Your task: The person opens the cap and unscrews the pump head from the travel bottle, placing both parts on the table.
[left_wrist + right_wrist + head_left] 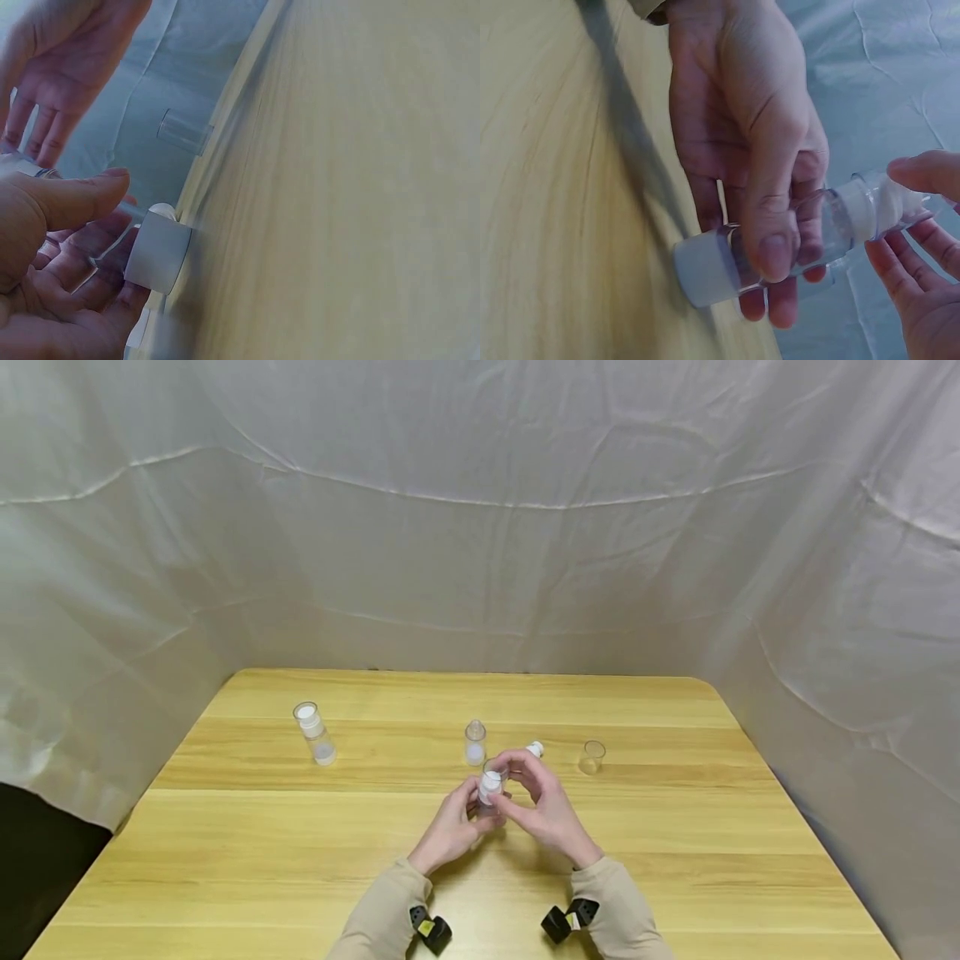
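Observation:
A small clear pump bottle (491,783) with a white collar is held upright between both hands near the middle of the table. My left hand (452,828) grips its lower body, the thumb across the clear wall. My right hand (551,810) holds the top end by the collar and clear cap, thumb and index finger on opposite sides. The white bottom (705,270) of the bottle shows below the left fingers, close to the tabletop in the right wrist view. Fingers partly hide the body.
Behind the hands stands a clear bottle (475,745) with a nozzle. A small white pump part (535,748) lies partly behind the right hand. To the right is a clear cap (592,758); at the left, another capped bottle (315,735). Pale sheeting (480,568) surrounds the wooden table (262,860).

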A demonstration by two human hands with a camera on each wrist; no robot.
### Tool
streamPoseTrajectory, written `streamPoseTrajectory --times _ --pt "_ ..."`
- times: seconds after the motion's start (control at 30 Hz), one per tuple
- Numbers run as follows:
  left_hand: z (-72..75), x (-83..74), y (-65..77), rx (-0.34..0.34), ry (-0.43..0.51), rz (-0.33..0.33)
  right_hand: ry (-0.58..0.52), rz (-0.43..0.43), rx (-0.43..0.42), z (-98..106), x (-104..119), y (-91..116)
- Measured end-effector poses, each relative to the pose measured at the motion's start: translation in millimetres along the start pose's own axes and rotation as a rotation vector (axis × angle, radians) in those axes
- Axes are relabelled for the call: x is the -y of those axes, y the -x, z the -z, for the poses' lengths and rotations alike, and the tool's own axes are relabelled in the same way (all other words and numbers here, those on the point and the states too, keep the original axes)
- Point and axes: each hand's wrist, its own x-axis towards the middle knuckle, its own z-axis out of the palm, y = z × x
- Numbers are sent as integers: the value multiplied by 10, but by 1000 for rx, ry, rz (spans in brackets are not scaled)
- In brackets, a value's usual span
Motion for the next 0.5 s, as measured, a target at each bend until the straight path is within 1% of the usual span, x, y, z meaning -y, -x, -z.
streamPoseTrajectory --times 0.07,0.17,0.33,0.5 --pt "-2 0 0 -8 7 9 -18 -11 -20 11 33 -14" --pt "-4 1 -6 -16 26 16 -42 -2 -53 29 78 -38" --pt "-6 -1 -11 -20 35 15 -69 36 -110 68 110 -58" --pt "-17 2 -10 -6 22 9 -45 44 -163 149 94 -35"
